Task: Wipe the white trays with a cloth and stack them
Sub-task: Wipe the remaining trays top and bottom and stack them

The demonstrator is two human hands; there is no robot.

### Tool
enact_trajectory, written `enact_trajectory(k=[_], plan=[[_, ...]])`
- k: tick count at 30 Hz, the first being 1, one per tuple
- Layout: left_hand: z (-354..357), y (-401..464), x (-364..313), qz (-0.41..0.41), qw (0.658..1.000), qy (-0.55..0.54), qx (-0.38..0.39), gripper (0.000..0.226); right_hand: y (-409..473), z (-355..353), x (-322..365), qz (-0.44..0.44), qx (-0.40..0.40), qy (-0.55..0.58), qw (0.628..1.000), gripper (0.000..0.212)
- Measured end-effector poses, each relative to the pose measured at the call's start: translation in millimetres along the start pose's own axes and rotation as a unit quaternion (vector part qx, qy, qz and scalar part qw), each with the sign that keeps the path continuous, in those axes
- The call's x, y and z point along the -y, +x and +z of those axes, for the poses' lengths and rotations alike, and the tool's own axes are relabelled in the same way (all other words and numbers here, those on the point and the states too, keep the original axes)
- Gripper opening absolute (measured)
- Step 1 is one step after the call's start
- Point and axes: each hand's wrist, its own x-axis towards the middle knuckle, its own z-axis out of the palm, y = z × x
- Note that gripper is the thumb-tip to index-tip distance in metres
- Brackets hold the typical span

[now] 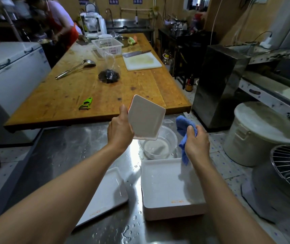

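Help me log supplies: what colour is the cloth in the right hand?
Blue; the cloth shows clearly in the head view.

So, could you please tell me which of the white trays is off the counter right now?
The small tray gripped by the left hand; the flat tray and deep tray rest on the steel counter.

- Three blue signs (112, 1) are seen high on the back wall (characters too blurred to be read).
- Orange markings (176, 201) on the deep white tray (160, 210): illegible.

Wooden table (67, 95): green peeler (86, 103), ladle (76, 68), cutting board (141, 62) under cleaver (135, 53); clear bowl (158, 144) nearer.
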Motion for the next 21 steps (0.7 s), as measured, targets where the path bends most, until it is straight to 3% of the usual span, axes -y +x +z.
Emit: enact_trajectory(k=[6, 9, 15, 21], plan=[[-1.5, -5.0, 8.5, -0.056, 0.998, -0.032, -0.016, 0.026, -1.2, 1.9, -1.1, 0.001, 0.002, -0.005, 1.0, 0.026], [-5.3, -7.2, 18.2, -0.136, 0.988, -0.074, -0.025, 0.023, -4.7, 3.7, 2.8, 0.007, 0.011, -0.005, 1.0, 0.027], [-23.9, -25.3, 62.3, -0.35, 0.906, -0.237, -0.028, 0.019, -22.6, 22.2, 20.4, -0.011, 0.047, 0.013, 0.999, 0.024], [-57.8, -70.4, 113.2, -0.425, 0.839, -0.339, -0.032, 0.028, -62.2, 66.1, 40.8, -0.047, 0.109, 0.027, 0.993, 0.011]])
